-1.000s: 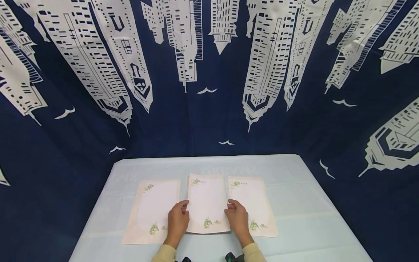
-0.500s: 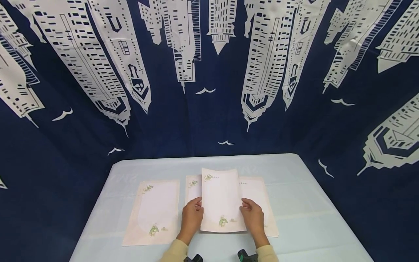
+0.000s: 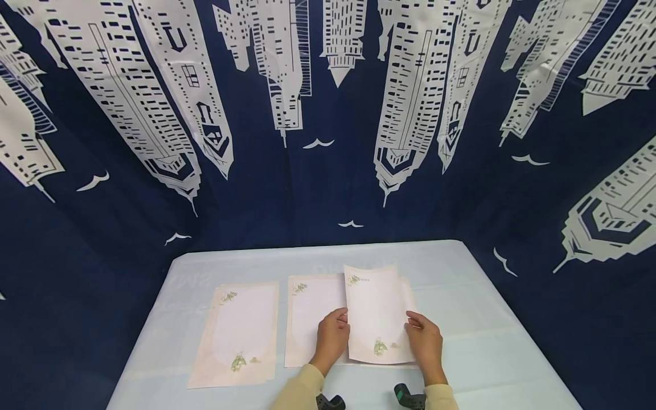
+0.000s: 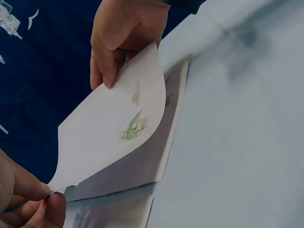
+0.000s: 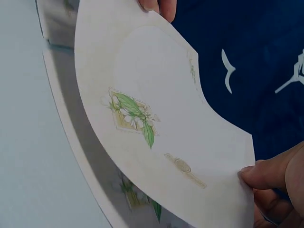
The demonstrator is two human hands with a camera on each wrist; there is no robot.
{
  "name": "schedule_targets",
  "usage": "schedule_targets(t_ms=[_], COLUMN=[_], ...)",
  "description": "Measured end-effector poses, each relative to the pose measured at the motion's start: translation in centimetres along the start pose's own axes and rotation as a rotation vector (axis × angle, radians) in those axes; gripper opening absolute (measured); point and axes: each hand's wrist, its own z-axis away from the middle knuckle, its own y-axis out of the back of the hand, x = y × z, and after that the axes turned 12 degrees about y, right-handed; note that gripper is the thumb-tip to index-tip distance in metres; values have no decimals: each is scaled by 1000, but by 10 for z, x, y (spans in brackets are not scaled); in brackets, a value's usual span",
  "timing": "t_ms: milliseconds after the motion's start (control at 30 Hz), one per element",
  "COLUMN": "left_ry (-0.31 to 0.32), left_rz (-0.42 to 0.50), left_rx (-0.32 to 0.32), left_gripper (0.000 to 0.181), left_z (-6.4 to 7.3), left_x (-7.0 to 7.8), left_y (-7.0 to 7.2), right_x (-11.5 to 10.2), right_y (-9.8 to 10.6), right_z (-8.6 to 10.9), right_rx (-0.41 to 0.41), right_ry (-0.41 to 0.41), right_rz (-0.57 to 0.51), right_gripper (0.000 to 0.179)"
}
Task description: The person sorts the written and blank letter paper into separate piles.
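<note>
Between both hands a sheet of pale stationery paper [image 3: 376, 313], printed with green leaves and small flowers, is held raised over the right-hand stack. My left hand [image 3: 332, 340] pinches its left edge between thumb and fingers. On the opposite edge my right hand [image 3: 425, 344] pinches it the same way. The sheet bows downward in the right wrist view, its lower edge curved above the paper beneath. That right stack of paper [image 3: 408, 293] is mostly covered by it. Left of it lies the middle stack of paper [image 3: 312, 307], partly behind my left hand.
A left stack of similar paper [image 3: 246, 324], its edges slightly uneven, lies on the pale table cover [image 3: 487, 324]. Behind the table hangs a navy cloth [image 3: 328, 188] with white buildings and birds. Dark devices sit at both wrists.
Both hands have carried the sheet rightward, from over the middle stack to over the right stack. The middle stack has come into view again. The head view has shifted slightly.
</note>
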Motion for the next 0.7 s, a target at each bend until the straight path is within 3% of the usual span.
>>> schedule_targets(t_ms=[200,367,700], left_ry=[-3,4,24], left_rz=[-18,-74,-184], left_rx=[-11,-6,-127], left_gripper=[34,33,31], left_z=[1,2,4], left_x=[-1,-5,-1], left_y=[-17,-25,-20], right_x=[13,20,27], right_y=[8,11,13], right_z=[-1,2,0], right_rx=[25,-8,-94], right_ry=[-6,-22,-51], right_rz=[33,59,162], right_gripper=[27,28,40])
